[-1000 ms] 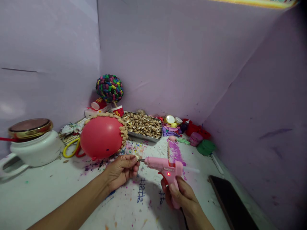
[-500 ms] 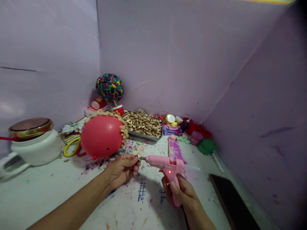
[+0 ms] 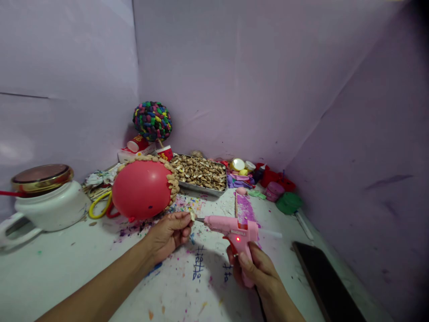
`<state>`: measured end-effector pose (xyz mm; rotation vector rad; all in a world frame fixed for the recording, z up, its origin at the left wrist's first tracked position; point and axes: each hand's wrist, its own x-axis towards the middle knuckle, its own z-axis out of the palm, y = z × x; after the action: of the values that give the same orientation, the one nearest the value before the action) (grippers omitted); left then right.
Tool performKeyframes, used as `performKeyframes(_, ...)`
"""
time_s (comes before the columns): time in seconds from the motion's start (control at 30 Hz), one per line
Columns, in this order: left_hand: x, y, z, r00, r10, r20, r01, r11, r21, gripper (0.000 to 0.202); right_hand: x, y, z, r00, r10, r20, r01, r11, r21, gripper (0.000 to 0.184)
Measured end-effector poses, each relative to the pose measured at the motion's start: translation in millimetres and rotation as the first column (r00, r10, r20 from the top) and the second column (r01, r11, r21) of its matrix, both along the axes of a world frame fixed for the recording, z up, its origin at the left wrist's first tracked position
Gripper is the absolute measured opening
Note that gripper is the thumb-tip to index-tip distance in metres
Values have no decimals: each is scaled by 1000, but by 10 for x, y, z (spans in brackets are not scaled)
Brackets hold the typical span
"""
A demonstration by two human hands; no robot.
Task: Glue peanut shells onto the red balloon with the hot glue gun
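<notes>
My left hand (image 3: 172, 235) pinches a small peanut shell (image 3: 192, 215) between thumb and fingertips. Wrapped round the grip of a pink glue gun (image 3: 231, 227) is my right hand (image 3: 258, 273). The gun's red light is lit, its nozzle points left close to the shell, and a clear glue stick (image 3: 272, 234) juts from its back. Beyond my left hand lies a red balloon (image 3: 142, 190), with peanut shells (image 3: 173, 182) stuck along its top and right side. A metal tray (image 3: 201, 189) behind it is heaped with peanut shells.
A white pot (image 3: 53, 208) with a lid stands at the left, near yellow-handled scissors (image 3: 97, 208). Behind the balloon is a multicoloured ball (image 3: 153, 120) on a stick. Several small containers, including a green one (image 3: 288, 202), sit at the back right. A dark phone (image 3: 325, 277) lies at the right.
The shell in my left hand has drawn slightly left, away from the nozzle, leaving a small gap. The glue gun stays nearly where it was.
</notes>
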<state>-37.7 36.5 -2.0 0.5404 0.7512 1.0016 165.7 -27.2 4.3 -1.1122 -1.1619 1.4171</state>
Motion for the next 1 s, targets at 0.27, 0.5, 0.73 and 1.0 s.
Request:
performKeyframes(0.27,14,-16,5,997,5,-72,-2,999,42,22,-4,-10,-25,999,-27,19,27,1000,-2,42)
performKeyframes(0.5,32,-31,32,994,38,-104,-35,999,33,23,5,-26,-53,998,-63,20,64,997,-35,44)
performKeyframes(0.73,31,-15,9,988,36,-151,-29,999,44,22,-7,-19,-33,999,-44,30,44,999,-14,44)
performKeyframes(1.0,30,-28,16,990,49,-136,-42,998,49,25,-1,-10,-21,999,-23,37,23,1000,0,47)
